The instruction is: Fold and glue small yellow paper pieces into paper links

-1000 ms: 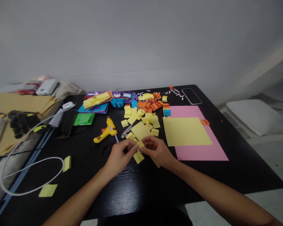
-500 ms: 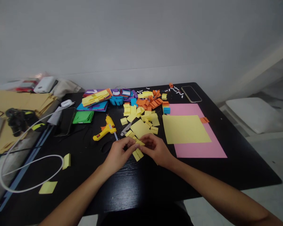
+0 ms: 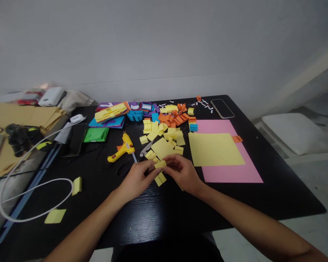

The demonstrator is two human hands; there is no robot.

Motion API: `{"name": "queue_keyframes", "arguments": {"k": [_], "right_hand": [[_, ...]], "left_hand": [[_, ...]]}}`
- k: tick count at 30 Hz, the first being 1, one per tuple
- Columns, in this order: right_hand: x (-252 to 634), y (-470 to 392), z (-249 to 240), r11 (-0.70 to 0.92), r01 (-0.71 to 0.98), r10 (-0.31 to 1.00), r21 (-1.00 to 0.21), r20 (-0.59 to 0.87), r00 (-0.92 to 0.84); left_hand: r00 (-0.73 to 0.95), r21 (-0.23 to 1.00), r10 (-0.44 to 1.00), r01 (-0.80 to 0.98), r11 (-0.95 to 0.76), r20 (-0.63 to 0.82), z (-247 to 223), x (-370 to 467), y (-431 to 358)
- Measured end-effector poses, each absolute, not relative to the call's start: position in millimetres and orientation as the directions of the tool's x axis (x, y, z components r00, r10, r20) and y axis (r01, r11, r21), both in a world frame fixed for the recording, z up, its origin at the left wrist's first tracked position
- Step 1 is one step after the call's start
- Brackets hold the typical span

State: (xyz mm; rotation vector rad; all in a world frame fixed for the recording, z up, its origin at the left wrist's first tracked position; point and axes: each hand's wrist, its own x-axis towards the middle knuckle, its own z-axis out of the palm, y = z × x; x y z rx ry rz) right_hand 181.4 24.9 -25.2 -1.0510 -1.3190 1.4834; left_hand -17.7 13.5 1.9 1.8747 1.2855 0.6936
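Between my left hand (image 3: 138, 179) and my right hand (image 3: 185, 174), a small yellow paper piece (image 3: 160, 164) is pinched by the fingertips of both. Just below it on the black table lies another folded yellow piece (image 3: 160, 179). A larger yellow sheet (image 3: 163, 148) and many small folded yellow papers lie beyond my hands. The yellow glue gun (image 3: 122, 148) rests left of them. Scissors (image 3: 146, 148) lie partly under the yellow papers.
A yellow sheet (image 3: 215, 149) overlaps a pink sheet (image 3: 232, 174) at the right. A phone (image 3: 222, 108) lies behind them. Orange strips (image 3: 177, 117), green papers (image 3: 96, 134) and a looped white cable (image 3: 38, 218) are also on the table (image 3: 142, 225).
The small yellow piece has turned between my fingertips and now shows a flatter, wider face. Both hands have stayed almost in place.
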Motion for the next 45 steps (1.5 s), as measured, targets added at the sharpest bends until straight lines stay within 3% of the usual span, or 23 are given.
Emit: {"name": "queue_keyframes", "arguments": {"k": [8, 15, 25, 33, 45], "right_hand": [[184.2, 27.9, -19.7, -0.090, 0.014, 0.910, -0.996, -0.088, -0.405], [184.9, 26.9, -18.6, -0.055, 0.008, 0.922, -0.998, -0.054, -0.383], [184.0, 28.7, -17.9, -0.088, -0.007, 0.914, -0.996, -0.078, -0.399], [184.9, 27.9, -20.2, -0.095, -0.005, 0.907, -0.995, -0.085, -0.412], [184.5, 28.0, -21.5, -0.021, 0.086, 0.921, -0.996, -0.053, -0.387]], "left_hand": [[0.346, 0.815, 0.937, 0.528, -0.238, 0.050, 2.0, -17.6, 12.5], [0.322, 0.836, 0.946, 0.505, -0.214, 0.048, 0.1, -18.0, 12.7], [0.331, 0.783, 0.934, 0.542, -0.307, 0.137, 0.9, -17.6, 13.4], [0.356, 0.775, 0.929, 0.558, -0.298, 0.101, -2.1, -19.4, 13.6], [0.353, 0.743, 0.920, 0.569, -0.353, 0.167, -0.3, -18.9, 14.4]]}}
